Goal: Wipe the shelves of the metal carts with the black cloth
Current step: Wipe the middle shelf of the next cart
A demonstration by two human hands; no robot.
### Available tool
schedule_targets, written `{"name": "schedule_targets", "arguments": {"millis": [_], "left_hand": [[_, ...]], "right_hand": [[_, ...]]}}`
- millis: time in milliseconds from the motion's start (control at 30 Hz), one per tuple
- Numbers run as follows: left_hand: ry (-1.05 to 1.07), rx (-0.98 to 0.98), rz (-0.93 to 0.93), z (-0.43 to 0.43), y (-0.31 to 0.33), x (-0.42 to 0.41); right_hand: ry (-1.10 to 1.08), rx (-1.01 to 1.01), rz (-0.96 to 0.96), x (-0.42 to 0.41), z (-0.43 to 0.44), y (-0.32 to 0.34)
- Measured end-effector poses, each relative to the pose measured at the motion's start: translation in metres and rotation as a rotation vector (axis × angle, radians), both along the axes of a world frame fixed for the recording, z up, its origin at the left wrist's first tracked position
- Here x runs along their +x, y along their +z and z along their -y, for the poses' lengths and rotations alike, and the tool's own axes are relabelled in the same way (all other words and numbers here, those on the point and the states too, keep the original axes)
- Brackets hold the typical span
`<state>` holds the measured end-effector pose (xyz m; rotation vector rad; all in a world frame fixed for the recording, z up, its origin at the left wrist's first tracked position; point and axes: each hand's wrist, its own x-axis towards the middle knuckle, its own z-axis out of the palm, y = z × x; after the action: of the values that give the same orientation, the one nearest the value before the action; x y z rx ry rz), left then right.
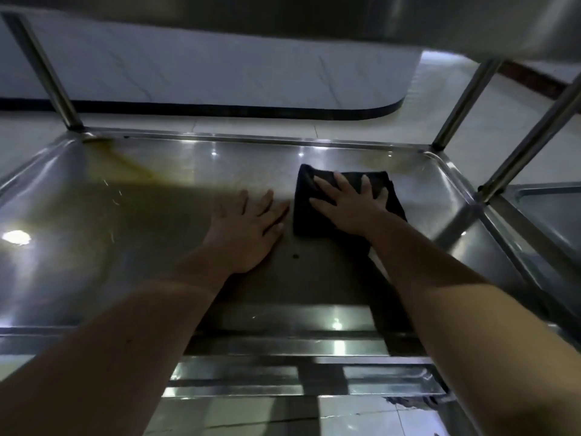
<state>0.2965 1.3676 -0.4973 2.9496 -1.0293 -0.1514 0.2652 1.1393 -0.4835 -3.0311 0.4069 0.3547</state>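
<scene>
A stainless steel cart shelf (157, 221) with a raised rim fills the view, under the shelf above it. A folded black cloth (306, 215) lies flat on the shelf right of centre. My right hand (349, 201) presses on the cloth with its fingers straight and spread. My left hand (248, 229) rests flat on the bare metal just left of the cloth, fingers straight, fingertips close to the cloth's edge. Brownish stains (125, 166) mark the shelf's far left and far right areas.
Upright metal posts stand at the far left corner (50, 73) and the far right corner (465, 102). A second cart's shelf (547, 212) adjoins on the right. A lower shelf (283, 376) and tiled floor show below. A white counter base (220, 73) stands beyond.
</scene>
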Motion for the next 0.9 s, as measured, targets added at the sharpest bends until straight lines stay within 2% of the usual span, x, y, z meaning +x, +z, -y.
{"name": "schedule_targets", "arguments": {"millis": [100, 200, 333, 500, 600, 700, 800, 900], "left_hand": [[0.056, -0.02, 0.03, -0.002, -0.004, 0.002], [0.1, -0.041, 0.036, -0.004, -0.003, 0.003], [0.119, -0.037, 0.035, -0.003, -0.003, 0.002], [0.098, -0.067, 0.058, -0.002, -0.006, 0.001], [0.091, -0.075, 0.063, -0.003, -0.006, 0.0], [0.104, -0.074, 0.066, -0.002, -0.006, 0.0], [0.1, -0.075, 0.078, -0.002, -0.008, 0.002], [0.087, -0.064, 0.108, -0.004, -0.01, 0.003]], "right_hand": [[-0.091, 0.052, 0.051, 0.046, -0.006, 0.0], [-0.081, 0.036, 0.062, 0.041, -0.013, 0.0], [0.046, 0.038, 0.036, -0.034, -0.031, 0.001], [0.098, 0.054, 0.027, -0.152, -0.081, 0.0], [0.047, 0.073, 0.032, -0.113, -0.062, -0.002], [0.051, -0.044, 0.026, -0.026, -0.036, -0.011], [-0.07, 0.013, 0.067, 0.044, -0.029, -0.01], [-0.157, 0.037, 0.119, 0.069, -0.038, -0.004]]}}
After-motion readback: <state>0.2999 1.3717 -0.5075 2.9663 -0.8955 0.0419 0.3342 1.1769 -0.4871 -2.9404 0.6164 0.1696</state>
